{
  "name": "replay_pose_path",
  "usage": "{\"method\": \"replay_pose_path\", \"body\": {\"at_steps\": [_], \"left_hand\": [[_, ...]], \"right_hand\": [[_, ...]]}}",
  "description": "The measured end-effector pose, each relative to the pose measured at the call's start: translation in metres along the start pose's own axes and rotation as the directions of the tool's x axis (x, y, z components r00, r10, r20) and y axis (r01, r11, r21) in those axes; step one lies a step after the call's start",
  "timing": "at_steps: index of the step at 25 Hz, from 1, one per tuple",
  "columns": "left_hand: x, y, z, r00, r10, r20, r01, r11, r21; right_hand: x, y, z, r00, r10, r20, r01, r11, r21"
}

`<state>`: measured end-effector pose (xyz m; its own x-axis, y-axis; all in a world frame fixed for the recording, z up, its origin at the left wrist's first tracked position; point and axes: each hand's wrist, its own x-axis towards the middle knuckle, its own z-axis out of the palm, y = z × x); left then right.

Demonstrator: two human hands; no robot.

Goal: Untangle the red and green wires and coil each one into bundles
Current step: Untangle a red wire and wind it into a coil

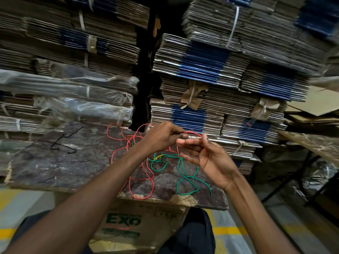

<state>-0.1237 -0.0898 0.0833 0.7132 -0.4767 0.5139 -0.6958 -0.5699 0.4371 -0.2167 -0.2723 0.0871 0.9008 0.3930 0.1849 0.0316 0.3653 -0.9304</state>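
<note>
The left hand (161, 137) pinches the red wire (136, 162) above the table (64, 162); the right hand (203, 158), fingers loosely spread, has red running across it. The green wire (185, 173) lies tangled beneath. Draw red out slowly, lifting loops clear.

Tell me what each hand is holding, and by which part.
The left hand pinches the red wire on its raised stretch near one end. The right hand is open, that stretch passing by its fingers. Green wire: unheld.
</note>
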Motion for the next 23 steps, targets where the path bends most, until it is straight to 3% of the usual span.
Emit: {"method": "replay_pose_path", "body": {"at_steps": [3, 6, 10, 13, 16, 19, 23], "left_hand": [[-0.001, -0.005, 0.017, 0.999, -0.047, 0.024, 0.052, 0.947, -0.317], [-0.011, -0.01, 0.03, 0.998, -0.057, 0.006, 0.055, 0.908, -0.416], [-0.03, -0.024, 0.029, 0.992, -0.112, -0.065, 0.083, 0.936, -0.341], [-0.043, -0.021, 0.029, 0.996, -0.09, -0.004, 0.088, 0.986, -0.143], [-0.055, -0.011, 0.035, 0.999, -0.038, 0.007, 0.037, 0.997, 0.07], [-0.059, -0.012, 0.031, 0.994, -0.015, -0.112, 0.033, 0.986, 0.164], [-0.056, -0.017, 0.01, 0.975, -0.001, -0.22, 0.053, 0.971, 0.233]], "right_hand": [[0.001, -0.005, 0.004, 0.992, -0.114, 0.051, 0.11, 0.991, 0.081], [0.001, -0.026, 0.012, 0.96, -0.262, 0.1, 0.251, 0.962, 0.106], [0.004, -0.063, 0.02, 0.897, -0.433, 0.085, 0.417, 0.895, 0.16], [0.017, -0.064, 0.023, 0.856, -0.516, 0.036, 0.509, 0.853, 0.118], [0.037, -0.046, 0.016, 0.803, -0.596, 0.019, 0.579, 0.771, -0.265], [0.053, -0.025, 0.002, 0.845, -0.528, 0.086, 0.4, 0.517, -0.757], [0.059, -0.009, -0.014, 0.92, -0.38, 0.096, 0.168, 0.162, -0.972]]}}
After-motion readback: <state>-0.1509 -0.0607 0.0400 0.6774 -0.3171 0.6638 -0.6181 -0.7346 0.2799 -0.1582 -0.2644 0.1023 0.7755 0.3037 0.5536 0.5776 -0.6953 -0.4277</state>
